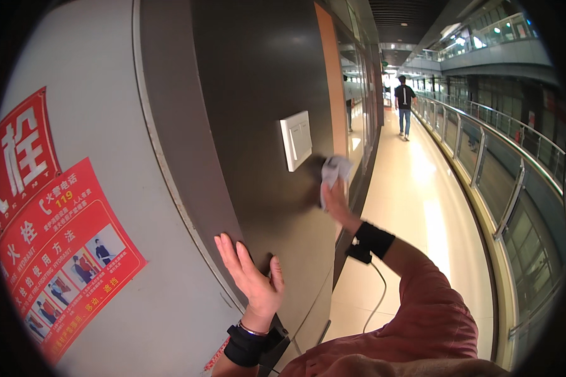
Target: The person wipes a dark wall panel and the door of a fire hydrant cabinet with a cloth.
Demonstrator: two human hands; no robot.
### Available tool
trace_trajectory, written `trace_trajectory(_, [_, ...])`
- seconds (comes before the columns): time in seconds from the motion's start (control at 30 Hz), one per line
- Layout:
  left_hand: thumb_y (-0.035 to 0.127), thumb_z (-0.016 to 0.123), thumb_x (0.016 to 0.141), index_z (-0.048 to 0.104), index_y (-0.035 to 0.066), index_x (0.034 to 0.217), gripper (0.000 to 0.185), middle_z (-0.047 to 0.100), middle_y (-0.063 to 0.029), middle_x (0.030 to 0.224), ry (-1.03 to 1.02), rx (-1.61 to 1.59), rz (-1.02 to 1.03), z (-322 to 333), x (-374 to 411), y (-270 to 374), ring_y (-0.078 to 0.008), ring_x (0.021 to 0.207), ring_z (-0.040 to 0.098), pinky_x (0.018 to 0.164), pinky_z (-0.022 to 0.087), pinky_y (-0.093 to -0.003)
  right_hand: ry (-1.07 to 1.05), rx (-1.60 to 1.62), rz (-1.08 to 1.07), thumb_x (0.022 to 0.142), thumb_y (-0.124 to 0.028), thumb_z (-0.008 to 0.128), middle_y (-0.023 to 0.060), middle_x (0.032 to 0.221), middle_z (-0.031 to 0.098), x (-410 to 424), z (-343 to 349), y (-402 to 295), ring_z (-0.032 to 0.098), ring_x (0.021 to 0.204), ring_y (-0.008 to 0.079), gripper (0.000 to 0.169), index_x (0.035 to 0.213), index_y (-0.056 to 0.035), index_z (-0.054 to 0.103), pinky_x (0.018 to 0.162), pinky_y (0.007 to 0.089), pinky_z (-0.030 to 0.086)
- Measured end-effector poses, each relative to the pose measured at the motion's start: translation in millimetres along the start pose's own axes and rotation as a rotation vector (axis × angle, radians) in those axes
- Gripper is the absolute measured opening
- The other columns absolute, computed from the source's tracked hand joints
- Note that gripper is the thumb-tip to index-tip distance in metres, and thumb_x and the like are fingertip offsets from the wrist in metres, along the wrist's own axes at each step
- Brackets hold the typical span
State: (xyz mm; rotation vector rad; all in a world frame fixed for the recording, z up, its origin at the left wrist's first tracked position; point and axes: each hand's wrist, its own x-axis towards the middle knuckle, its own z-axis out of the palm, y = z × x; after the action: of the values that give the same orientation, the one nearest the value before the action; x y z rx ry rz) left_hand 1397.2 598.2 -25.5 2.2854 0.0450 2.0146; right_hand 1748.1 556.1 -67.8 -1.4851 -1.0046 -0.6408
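Note:
A light grey cloth is in my right hand, pressed to the dark wall panel near its orange edge strip. Just above and to the left of the cloth is a white wall switch plate with rocker switches. My left hand rests against the wall lower down with its fingers spread, and holds nothing. Black bands circle both wrists, and a metal bracelet sits at the left one. A thin cable hangs from the right band.
A grey fire hydrant cabinet door with red printed signs is at the left. On the right, a glossy tiled walkway runs along a metal and glass railing. Farther along, a person in a dark top is seen from behind.

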Motion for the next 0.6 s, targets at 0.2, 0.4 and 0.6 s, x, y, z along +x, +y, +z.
trace_trajectory(0.2, [0.011, 0.059, 0.090, 0.018, 0.000, 0.149, 0.073, 0.015, -0.0305, 0.152, 0.007, -0.028, -0.025, 1, 0, 1, -0.0532, 0.139, 0.017, 0.110, 0.020, -0.0593, -0.096, -0.103, -0.101, 0.091, -0.024, 0.054, 0.0265, 0.145, 0.028, -49, -4, -83, 0.025, 0.135, 0.0460, 0.068, 0.146, 0.0006, 0.023, 0.113, 0.0474, 0.022])
trace_trajectory(0.4, [0.014, 0.057, 0.092, 0.017, -0.001, 0.149, 0.071, 0.015, -0.0316, 0.152, 0.003, -0.036, -0.025, 2, 0, -1, -0.0524, 0.140, 0.017, 0.111, 0.020, -0.0590, 0.115, 0.080, -0.061, 0.091, -0.025, 0.052, 0.0290, 0.148, 0.020, -22, 19, -105, 0.021, 0.137, 0.0473, 0.063, 0.142, 0.0047, 0.029, 0.113, 0.0486, 0.020])
trace_trajectory(0.6, [0.021, 0.041, 0.100, 0.013, -0.004, 0.149, 0.063, 0.010, -0.0266, 0.156, -0.041, -0.062, 0.004, -3, 1, -3, -0.0426, 0.144, 0.014, 0.116, 0.014, -0.0475, -0.358, 0.321, -0.172, 0.087, -0.028, 0.063, 0.0059, 0.093, 0.048, -192, 28, -145, 0.045, 0.088, 0.0268, 0.018, 0.082, -0.0129, 0.056, 0.082, 0.0488, 0.039])
